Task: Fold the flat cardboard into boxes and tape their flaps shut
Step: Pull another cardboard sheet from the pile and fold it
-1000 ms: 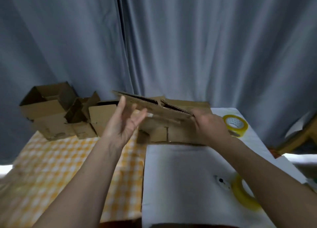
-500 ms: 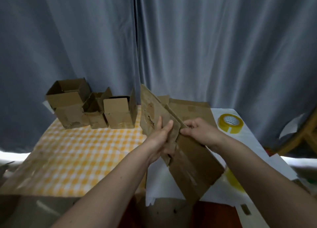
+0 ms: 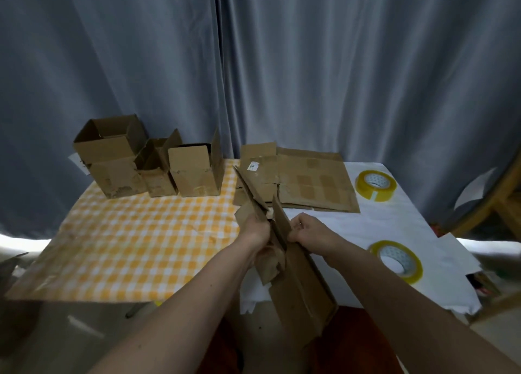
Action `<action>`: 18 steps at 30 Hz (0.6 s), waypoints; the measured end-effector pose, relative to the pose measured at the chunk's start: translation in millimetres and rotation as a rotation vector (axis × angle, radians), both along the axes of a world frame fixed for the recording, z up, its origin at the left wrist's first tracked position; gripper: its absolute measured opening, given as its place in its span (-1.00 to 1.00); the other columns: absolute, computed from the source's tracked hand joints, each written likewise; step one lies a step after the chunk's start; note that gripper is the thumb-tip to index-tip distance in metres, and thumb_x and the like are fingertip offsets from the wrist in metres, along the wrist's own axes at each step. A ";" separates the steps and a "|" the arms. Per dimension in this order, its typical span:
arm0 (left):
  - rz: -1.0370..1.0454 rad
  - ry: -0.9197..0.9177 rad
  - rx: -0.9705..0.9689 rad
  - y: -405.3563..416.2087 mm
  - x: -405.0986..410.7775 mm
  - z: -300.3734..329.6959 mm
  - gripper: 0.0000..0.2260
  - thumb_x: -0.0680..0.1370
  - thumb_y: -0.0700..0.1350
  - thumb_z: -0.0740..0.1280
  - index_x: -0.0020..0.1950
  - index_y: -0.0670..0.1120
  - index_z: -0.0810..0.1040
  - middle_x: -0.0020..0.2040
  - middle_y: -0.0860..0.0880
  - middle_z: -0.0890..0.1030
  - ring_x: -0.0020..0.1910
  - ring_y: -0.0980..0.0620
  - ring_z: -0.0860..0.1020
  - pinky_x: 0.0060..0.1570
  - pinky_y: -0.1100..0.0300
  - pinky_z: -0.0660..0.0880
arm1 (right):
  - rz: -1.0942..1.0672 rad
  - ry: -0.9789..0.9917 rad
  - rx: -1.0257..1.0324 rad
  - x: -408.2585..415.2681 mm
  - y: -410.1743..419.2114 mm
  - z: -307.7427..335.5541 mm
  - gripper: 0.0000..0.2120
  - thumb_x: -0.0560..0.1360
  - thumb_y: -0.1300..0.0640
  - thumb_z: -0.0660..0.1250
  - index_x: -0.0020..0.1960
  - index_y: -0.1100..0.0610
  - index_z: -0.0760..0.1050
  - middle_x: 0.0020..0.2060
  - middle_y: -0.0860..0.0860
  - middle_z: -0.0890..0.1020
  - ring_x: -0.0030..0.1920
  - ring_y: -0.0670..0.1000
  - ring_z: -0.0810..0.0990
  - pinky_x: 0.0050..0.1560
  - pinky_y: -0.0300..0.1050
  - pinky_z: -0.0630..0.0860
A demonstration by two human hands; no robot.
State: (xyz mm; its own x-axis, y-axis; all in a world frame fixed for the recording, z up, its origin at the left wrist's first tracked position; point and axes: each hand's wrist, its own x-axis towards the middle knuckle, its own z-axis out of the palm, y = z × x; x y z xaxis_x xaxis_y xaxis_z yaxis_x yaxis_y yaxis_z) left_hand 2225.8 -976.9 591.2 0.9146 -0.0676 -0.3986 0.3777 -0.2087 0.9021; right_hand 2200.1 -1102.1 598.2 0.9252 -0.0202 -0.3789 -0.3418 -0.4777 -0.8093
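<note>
I hold a flattened cardboard box [image 3: 303,283] upright and edge-on above the table's front edge. My left hand [image 3: 255,230] grips its left panel, fingers hidden behind the cardboard. My right hand [image 3: 306,230] grips the right panel's upper edge with curled fingers. A stack of flat cardboard [image 3: 313,182] lies at the back of the white cloth. Three folded boxes with open top flaps [image 3: 112,159] [image 3: 158,173] [image 3: 194,173] stand in a row at the back left. Two yellow tape rolls [image 3: 375,185] [image 3: 397,261] lie on the right.
The table carries a yellow checked cloth [image 3: 135,241] on the left and a white cloth [image 3: 394,227] on the right. Grey curtains [image 3: 253,63] hang behind it. A wooden chair frame [image 3: 496,201] stands at the right edge.
The flat box went from lying level near the stack to standing edge-on, closer to me. Both hands came together on it, and the left hand went from open to gripping.
</note>
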 end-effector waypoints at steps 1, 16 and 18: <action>-0.006 -0.007 0.005 1.7 -0.5 -1.1 -0.77 0.61 -0.22 0.13 -0.15 -0.01 0.51 -0.17 -0.13 0.61 -0.10 -0.21 0.60 0.01 -0.16 0.59 | -0.022 -0.002 0.008 -0.8 -0.3 -2.1 -0.98 0.52 0.22 0.24 -0.08 0.16 0.41 -0.18 0.12 0.51 -0.19 0.06 0.50 -0.22 -0.11 0.41; -0.045 -0.095 0.026 18.1 12.9 11.6 -0.73 0.59 -0.27 0.18 0.20 0.05 0.36 -0.05 -0.06 0.55 -0.10 -0.14 0.60 -0.22 -0.02 0.64 | -0.047 -0.080 -0.181 14.2 -7.4 11.5 -0.77 0.55 0.17 0.12 -0.07 0.26 0.51 -0.15 0.23 0.60 -0.11 0.21 0.60 -0.14 0.02 0.56; -0.053 -0.131 0.085 26.4 17.8 14.5 -0.67 0.60 -0.28 0.15 0.32 0.01 0.34 0.00 -0.09 0.55 -0.04 -0.18 0.58 -0.14 -0.06 0.63 | -0.099 -0.112 -0.217 18.0 -15.8 14.8 -0.79 0.55 0.17 0.13 -0.08 0.24 0.50 -0.18 0.20 0.59 -0.14 0.19 0.59 -0.17 0.00 0.53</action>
